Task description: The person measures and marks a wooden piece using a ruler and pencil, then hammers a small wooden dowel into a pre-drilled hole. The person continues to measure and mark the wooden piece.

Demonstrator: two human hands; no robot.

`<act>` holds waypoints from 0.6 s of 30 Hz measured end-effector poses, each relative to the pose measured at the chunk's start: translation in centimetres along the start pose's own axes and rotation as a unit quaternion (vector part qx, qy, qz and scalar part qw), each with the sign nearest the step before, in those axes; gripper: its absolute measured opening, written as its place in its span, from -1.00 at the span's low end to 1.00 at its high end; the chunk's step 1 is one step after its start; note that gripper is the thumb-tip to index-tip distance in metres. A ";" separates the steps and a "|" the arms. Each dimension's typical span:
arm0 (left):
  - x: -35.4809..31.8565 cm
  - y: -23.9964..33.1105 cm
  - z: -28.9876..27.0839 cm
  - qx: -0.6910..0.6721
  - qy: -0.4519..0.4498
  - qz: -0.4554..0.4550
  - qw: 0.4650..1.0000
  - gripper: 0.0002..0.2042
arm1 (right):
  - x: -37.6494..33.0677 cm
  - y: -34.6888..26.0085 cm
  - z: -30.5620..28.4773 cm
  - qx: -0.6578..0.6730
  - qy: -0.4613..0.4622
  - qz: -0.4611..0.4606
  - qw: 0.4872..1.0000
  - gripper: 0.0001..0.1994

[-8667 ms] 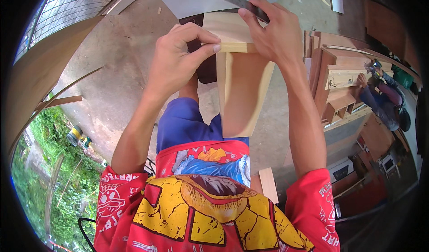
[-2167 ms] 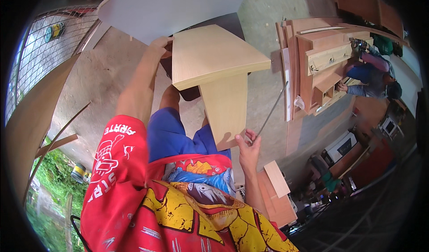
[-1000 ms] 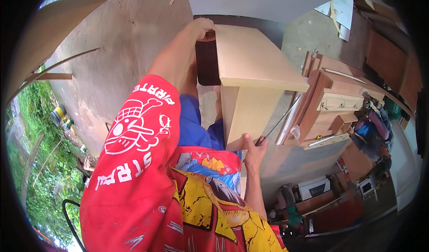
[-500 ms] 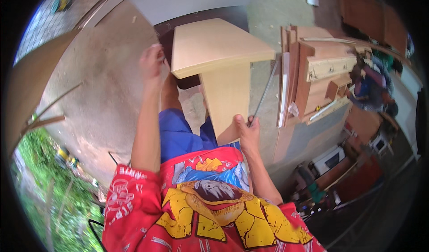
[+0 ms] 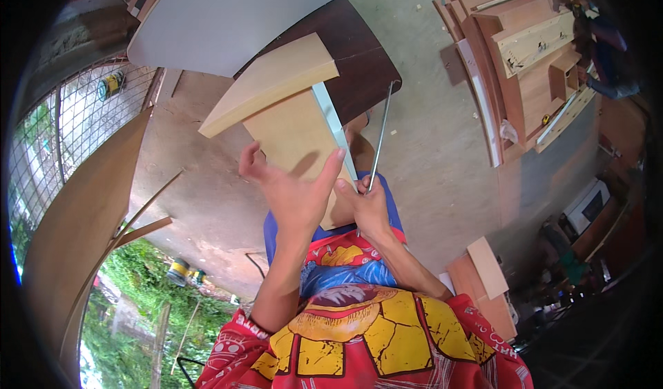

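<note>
Before me stands a light wooden piece made of an upright board point(image 5: 286, 130) with a thick slab point(image 5: 276, 89) across its far end. A pale blue-white edge runs along the board's right side. My left hand point(image 5: 293, 192) is over the board with thumb and fingers spread, holding nothing. At the board's lower right, my right hand point(image 5: 369, 209) is closed around a thin metal rod point(image 5: 378, 137) with a bent tip. Its thumb lies against the board's edge; whether it also grips the board I cannot tell.
Beyond the wooden piece are a dark brown panel point(image 5: 369, 64) and a large grey-white panel point(image 5: 228, 23). Brown wooden parts point(image 5: 514, 64) lie at the right, near another person point(image 5: 615, 57). Bent sheets of wood point(image 5: 90, 202) lean at the left beside wire mesh.
My left hand has come from the piece's left side to over its board, its fingers now spread. The wooden piece has turned and leans left. My right hand keeps the rod, which points more upward.
</note>
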State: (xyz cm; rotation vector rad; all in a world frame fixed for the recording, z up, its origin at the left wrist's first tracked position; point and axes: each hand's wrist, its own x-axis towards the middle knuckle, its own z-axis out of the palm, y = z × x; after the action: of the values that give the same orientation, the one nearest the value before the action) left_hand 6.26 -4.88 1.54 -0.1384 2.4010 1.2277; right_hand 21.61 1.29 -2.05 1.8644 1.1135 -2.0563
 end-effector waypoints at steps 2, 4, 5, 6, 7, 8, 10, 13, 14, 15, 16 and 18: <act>1.2 0.7 1.5 0.171 -0.019 0.013 0.985 0.18 | -0.5 -0.8 0.3 0.041 -0.038 0.057 0.997 -0.54; 2.3 0.9 3.1 0.273 0.000 0.029 0.961 0.22 | -0.8 -0.5 0.2 0.055 -0.037 0.009 0.998 -0.63; 2.6 0.3 3.9 0.292 0.027 0.038 0.955 0.24 | -0.8 -0.5 0.0 0.060 -0.043 0.000 0.997 -0.64; 2.9 0.1 4.4 0.310 0.055 0.046 0.948 0.26 | -0.8 -0.7 -0.1 0.063 -0.050 -0.008 0.997 -0.66; 3.3 0.3 5.0 0.321 0.070 0.021 0.944 0.27 | -0.5 -0.3 -0.5 0.071 -0.062 0.000 0.996 -0.66; 3.5 0.6 5.7 0.331 0.086 -0.003 0.940 0.29 | 0.0 0.5 -1.3 0.078 -0.074 0.008 0.994 -0.66; 3.8 0.7 6.1 0.348 0.103 -0.035 0.931 0.31 | 0.6 1.7 -1.5 0.094 -0.091 0.016 0.991 -0.65; 4.2 0.5 6.0 0.373 0.110 -0.065 0.919 0.33 | 0.9 2.5 -1.0 0.136 -0.112 0.024 0.984 -0.67; 4.7 0.4 5.9 0.379 0.107 -0.080 0.916 0.33 | 0.8 2.6 -0.7 0.160 -0.117 0.034 0.980 -0.71; 4.8 0.6 5.9 0.386 0.104 -0.094 0.912 0.33 | 0.7 2.5 -0.8 0.185 -0.122 0.042 0.974 -0.74; 4.8 0.9 5.9 0.381 0.094 -0.103 0.914 0.31 | 1.0 2.7 -1.1 0.204 -0.134 0.054 0.968 -0.73; 4.8 1.6 5.4 0.372 0.076 -0.122 0.917 0.29 | 1.7 3.3 -1.6 0.239 -0.160 0.079 0.955 -0.71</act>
State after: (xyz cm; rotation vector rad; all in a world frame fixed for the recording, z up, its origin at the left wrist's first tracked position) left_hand 3.25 0.89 -2.04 -0.2910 2.7039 0.1503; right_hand 24.39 0.52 -4.93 1.6299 0.3972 -2.5675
